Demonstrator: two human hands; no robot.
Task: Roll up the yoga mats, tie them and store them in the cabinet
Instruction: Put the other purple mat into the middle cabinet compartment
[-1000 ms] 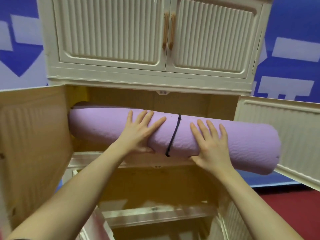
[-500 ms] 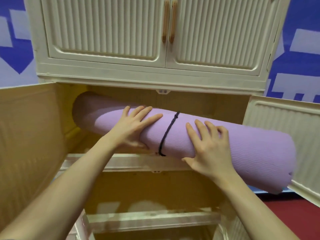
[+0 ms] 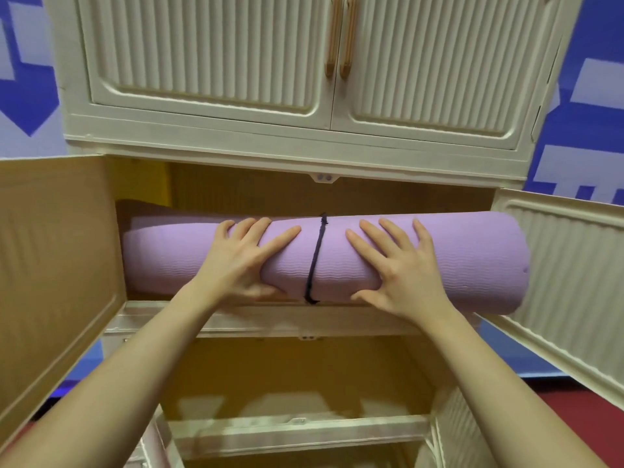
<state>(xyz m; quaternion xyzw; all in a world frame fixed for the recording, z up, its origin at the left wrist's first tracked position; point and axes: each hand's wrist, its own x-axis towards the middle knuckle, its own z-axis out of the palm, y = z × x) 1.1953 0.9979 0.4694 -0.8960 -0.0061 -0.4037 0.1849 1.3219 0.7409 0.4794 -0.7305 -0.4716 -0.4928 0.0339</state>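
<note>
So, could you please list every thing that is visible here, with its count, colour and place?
yoga mat: one, lilac, rolled, lying across the open middle compartment, right end sticking out past the frame.
cord: one, dark, tied around the mat's middle.
cabinet: one, cream outside, tan inside, filling the view.
upper doors: two, cream, ribbed, closed, with tan handles.
middle doors: two, swung open left and right.
wall: blue with pale shapes, behind.
floor: red, lower right.
hands: left hand and right hand, fingers spread on the mat, either side of the cord.

Blue-white wall [image 3: 594, 45] — red floor [image 3: 574, 420]
</note>
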